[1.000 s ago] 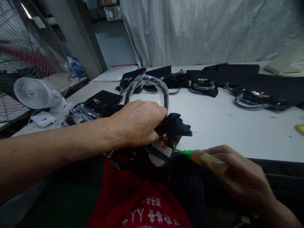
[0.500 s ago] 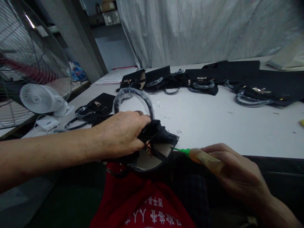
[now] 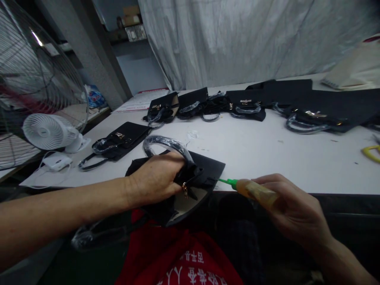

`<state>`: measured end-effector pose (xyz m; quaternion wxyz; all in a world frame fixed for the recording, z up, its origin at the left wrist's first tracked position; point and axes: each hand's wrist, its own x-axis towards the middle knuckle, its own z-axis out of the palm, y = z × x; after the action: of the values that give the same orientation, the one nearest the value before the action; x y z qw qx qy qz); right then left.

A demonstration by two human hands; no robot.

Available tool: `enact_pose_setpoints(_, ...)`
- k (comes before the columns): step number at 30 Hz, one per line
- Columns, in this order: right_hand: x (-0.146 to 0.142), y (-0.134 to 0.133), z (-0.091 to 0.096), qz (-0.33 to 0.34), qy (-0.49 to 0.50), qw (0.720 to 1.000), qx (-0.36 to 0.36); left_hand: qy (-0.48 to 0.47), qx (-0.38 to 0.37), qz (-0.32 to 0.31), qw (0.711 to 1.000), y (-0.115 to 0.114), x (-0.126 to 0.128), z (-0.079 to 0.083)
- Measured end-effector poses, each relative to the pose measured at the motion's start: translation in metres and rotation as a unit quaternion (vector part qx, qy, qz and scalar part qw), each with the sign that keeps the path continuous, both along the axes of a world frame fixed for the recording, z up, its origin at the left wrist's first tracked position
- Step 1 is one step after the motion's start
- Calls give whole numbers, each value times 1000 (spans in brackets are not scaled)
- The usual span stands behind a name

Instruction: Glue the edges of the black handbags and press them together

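Observation:
My left hand (image 3: 156, 179) is closed on a small black handbag (image 3: 208, 168) at the near edge of the white table (image 3: 252, 158), pinching its flap beside a gold clasp (image 3: 185, 190). The bag's plastic-wrapped handle (image 3: 166, 143) arches just above my fingers. My right hand (image 3: 292, 208) is closed around a yellowish squeeze bottle (image 3: 257, 192) whose green nozzle (image 3: 227, 181) touches the bag's edge under the flap.
Several more black handbags lie on the table: one at the left (image 3: 118, 138), a row at the back (image 3: 208, 103). A white desk fan (image 3: 49, 132) and a big wire-caged fan (image 3: 32, 79) stand left. Something yellow (image 3: 371, 152) lies far right. A red apron (image 3: 181, 261) covers my lap.
My left hand has lowered the bag from upright to lying on the table edge, moving it left and down. My right hand keeps the nozzle at the bag.

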<state>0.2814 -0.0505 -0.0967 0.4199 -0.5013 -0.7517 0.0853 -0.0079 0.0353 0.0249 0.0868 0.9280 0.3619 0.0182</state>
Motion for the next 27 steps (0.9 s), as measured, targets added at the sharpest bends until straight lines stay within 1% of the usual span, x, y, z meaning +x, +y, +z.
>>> enact_pose_setpoints(3,5,0,4,-18,10,1000,-7,-16,14,-4,1000,10,11,-11)
enact_pose_setpoints(5,8,0,5,-32,15,999,-16,-31,11,-10,999,17,17,-18)
enact_pose_setpoints(10,13,4,0,-66,11,998,-14,-67,-5,-26,997,27,22,-30)
enact_pose_setpoints(14,12,15,-7,-50,10,999,4,-93,-16,-23,995,27,20,-31)
enact_pose_setpoints(17,9,21,-8,-33,-15,999,3,-94,-26,-23,995,28,19,-31)
enact_pose_setpoints(21,6,18,-5,-10,-59,998,-11,-98,-33,-24,994,30,20,-33)
enact_pose_setpoints(25,7,15,-3,-11,-73,997,11,-101,-36,-32,994,31,19,-34)
enact_pose_setpoints(27,9,16,-3,-1,-75,997,7,-102,-37,-28,994,31,19,-34)
